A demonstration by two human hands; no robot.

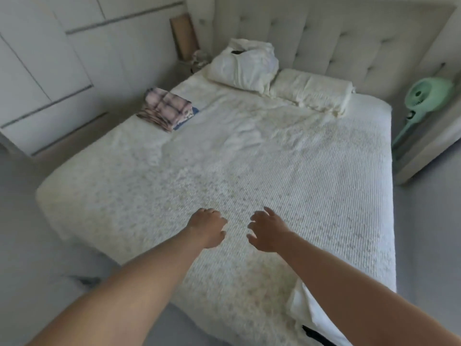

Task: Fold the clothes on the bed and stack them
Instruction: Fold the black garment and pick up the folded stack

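Note:
A stack of folded clothes [166, 109], pink plaid on top with a blue piece underneath, lies on the far left side of the white bed [287, 176]. Both my arms reach out over the near end of the bed. My left hand [207, 227] hovers with loosely curled fingers and holds nothing. My right hand [268, 229] is beside it, fingers spread and slightly bent, also holding nothing. A white cloth [306, 310] hangs at the bed's near right corner, partly hidden by my right forearm.
Two white pillows [245, 66] [314, 92] lie against the tufted headboard [324, 36]. A green fan [424, 101] stands right of the bed. White wardrobe doors [50, 58] line the left wall. Grey floor surrounds the bed.

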